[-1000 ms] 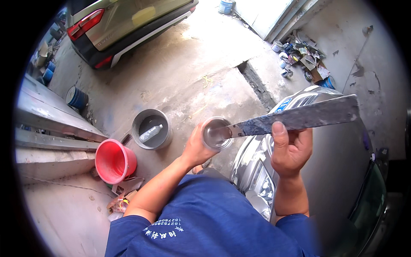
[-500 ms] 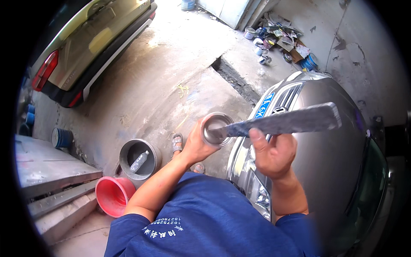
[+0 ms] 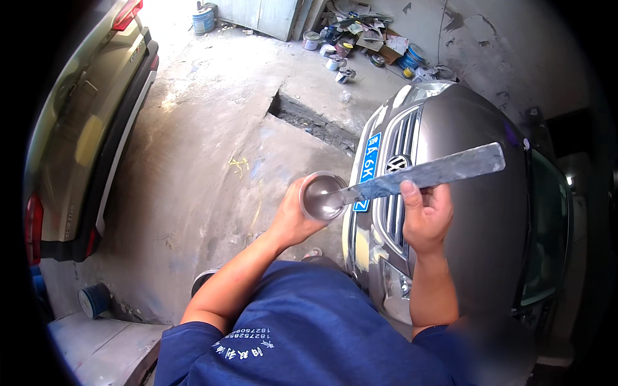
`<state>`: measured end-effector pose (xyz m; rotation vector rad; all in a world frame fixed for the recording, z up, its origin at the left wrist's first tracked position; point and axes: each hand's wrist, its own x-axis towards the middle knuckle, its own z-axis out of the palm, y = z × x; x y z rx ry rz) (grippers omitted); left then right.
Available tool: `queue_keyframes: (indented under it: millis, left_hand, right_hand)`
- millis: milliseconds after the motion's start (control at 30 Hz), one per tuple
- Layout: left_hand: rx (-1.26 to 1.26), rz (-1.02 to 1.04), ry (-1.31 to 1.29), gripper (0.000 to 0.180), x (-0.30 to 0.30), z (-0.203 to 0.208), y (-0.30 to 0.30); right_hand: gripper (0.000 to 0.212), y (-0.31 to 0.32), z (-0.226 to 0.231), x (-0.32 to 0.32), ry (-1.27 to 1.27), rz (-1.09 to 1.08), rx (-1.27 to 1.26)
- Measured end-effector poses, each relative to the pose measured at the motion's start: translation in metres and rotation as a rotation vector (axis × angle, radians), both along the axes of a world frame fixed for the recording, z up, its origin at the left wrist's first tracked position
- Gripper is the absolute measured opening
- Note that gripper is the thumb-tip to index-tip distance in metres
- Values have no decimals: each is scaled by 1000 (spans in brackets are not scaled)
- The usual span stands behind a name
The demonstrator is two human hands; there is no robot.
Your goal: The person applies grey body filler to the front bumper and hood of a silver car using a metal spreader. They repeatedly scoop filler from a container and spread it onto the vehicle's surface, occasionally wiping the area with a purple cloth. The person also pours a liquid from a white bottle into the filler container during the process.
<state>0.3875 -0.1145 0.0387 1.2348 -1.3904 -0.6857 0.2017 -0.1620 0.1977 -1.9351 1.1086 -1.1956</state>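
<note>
My left hand (image 3: 290, 215) is closed round an open paint cup (image 3: 326, 174), tilted so that the shiny grey-brown liquid (image 3: 318, 192) inside shows. A long flat stirring stick (image 3: 444, 168), smeared grey, slants into the cup with its narrower lower end at the liquid. Near its middle, the thumb and fingers of my right hand (image 3: 428, 217) pinch it. Both hands are held in front of a grey-brown car (image 3: 483, 244), whose grille (image 3: 407, 138) lies beyond the stick. Pale patches (image 3: 362, 251) mark its front bumper beside the headlight (image 3: 402, 283).
A tan car (image 3: 84, 122) stands on the left. An open trench (image 3: 312, 122) cuts the concrete floor ahead. Cans and scrap (image 3: 364, 32) are heaped by the far wall. A blue pail (image 3: 94, 300) and pale metal panel (image 3: 106, 341) lie lower left; a bucket's rim (image 3: 201, 280) shows behind my left arm.
The view has turned, so the scrap heap and trench sit farther left and the red bucket has left the picture. My right hand and the stick have shifted slightly; both grips are unchanged.
</note>
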Motion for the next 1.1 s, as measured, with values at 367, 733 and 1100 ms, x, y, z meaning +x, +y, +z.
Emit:
queue_keyframes:
  millis: [367, 733, 1100]
  left_hand:
    - [54, -222, -23, 78, -5, -5, -43]
    - [44, -239, -19, 76, -34, -4, -65]
    - [76, -259, 1, 74, -52, -7, -77]
  right_hand:
    - [17, -33, -8, -23, 29, -75, -36]
    - [13, -42, 14, -36, 175, -61, -272]
    - [9, -43, 8, -47, 22, -193, -218]
